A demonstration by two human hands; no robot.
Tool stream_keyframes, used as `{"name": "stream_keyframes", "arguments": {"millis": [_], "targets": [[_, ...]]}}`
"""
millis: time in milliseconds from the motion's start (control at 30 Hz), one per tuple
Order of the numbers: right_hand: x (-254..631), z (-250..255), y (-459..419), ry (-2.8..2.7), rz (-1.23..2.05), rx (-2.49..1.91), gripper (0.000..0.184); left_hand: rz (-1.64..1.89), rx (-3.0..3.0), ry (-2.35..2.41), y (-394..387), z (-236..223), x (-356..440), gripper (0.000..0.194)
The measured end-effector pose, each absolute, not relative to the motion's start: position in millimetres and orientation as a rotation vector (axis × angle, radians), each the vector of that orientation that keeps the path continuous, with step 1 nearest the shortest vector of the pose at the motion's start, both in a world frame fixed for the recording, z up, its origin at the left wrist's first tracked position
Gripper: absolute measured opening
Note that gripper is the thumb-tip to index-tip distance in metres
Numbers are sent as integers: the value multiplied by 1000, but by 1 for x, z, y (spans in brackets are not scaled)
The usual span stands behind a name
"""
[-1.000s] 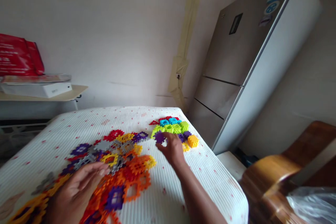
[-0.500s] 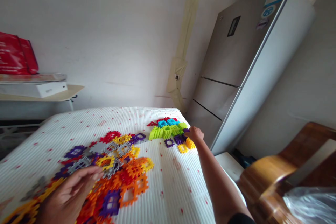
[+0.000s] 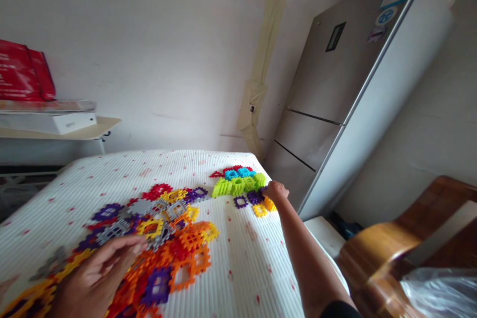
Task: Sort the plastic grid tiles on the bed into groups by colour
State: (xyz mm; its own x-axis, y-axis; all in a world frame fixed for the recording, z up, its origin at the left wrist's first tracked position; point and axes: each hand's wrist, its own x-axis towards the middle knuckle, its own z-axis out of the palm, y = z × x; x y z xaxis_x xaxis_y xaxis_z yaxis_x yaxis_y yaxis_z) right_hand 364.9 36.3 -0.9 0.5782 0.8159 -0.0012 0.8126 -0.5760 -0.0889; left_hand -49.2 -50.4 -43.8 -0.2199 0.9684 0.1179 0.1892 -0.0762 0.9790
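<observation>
My right hand (image 3: 276,190) reaches to the far right side of the bed. Its fingers close on a purple interlocking block (image 3: 263,191), mostly hidden by the hand. Around it sit purple blocks (image 3: 255,197), a yellow square piece (image 3: 260,210), and a row of lime-green blocks (image 3: 237,187), with blue blocks (image 3: 244,173) behind. My left hand (image 3: 102,276) hovers over a loose pile, thumb and fingertips drawn together. What they hold, if anything, cannot be made out. Just beyond its fingertips is a yellow window-shaped piece (image 3: 150,228); orange pieces (image 3: 182,276) and a purple window piece (image 3: 156,286) lie to its right.
A white ribbed bedcover (image 3: 238,253) with red specks lies under everything. Beyond the right edge stand a grey refrigerator (image 3: 316,99) and a wooden chair (image 3: 372,243). At the left, a shelf (image 3: 100,128) carries a white box (image 3: 70,123) and a red bag (image 3: 26,72).
The view has shifted slightly. Both hands stay almost where they were, the right at the purple block and the left over the pile.
</observation>
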Motion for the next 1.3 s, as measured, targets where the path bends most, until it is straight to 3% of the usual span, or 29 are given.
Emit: {"name": "stream_keyframes", "arguments": {"millis": [567,1000,1167,1300], "targets": [[367,-4,38,-1363,139,-2722,44,1424,1242,1513,-60,-30,-38,32],[348,12,27,-1351,-5,-2660,34,1343,1291,1446,-59,-21,-52,40],[316,11,5,-1603,-396,-2207,28,1451,1436,1619,-60,1,-77,36],[278,-7,-12,-1851,-345,-1718,22,1375,1686,1831,-55,4,-102,31]]}}
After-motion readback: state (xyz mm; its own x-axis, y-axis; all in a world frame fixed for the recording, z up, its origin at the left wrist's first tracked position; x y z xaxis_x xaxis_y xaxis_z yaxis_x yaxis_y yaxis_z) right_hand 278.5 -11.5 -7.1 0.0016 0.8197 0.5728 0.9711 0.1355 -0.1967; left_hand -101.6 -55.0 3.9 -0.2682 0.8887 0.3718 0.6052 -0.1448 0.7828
